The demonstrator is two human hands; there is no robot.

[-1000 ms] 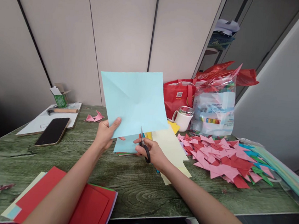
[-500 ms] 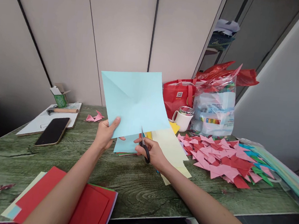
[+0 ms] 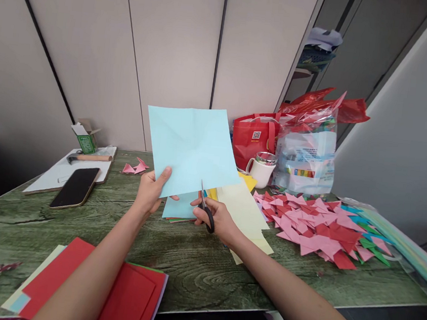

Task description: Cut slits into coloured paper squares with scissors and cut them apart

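Note:
My left hand pinches the lower left corner of a large light blue sheet of paper, thumb on the near face. The sheet is raised above the table and tilted towards me. In my right hand is a pair of scissors with black handles. Their blades point up at the sheet's lower edge, about midway along it; whether they have cut into it I cannot tell. Below the sheet, partly hidden, lie a smaller blue paper and pale yellow sheets.
Red paper sheets lie under my left forearm. A heap of pink and red folded paper pieces spreads at the right. Behind stand a white mug, a red bag and a plastic bag. A phone and a hammer are left.
The upper part of the blue sheet has bent slightly, its top edge now lower and its right corner shifted left. Both hands and the scissors look nearly unmoved.

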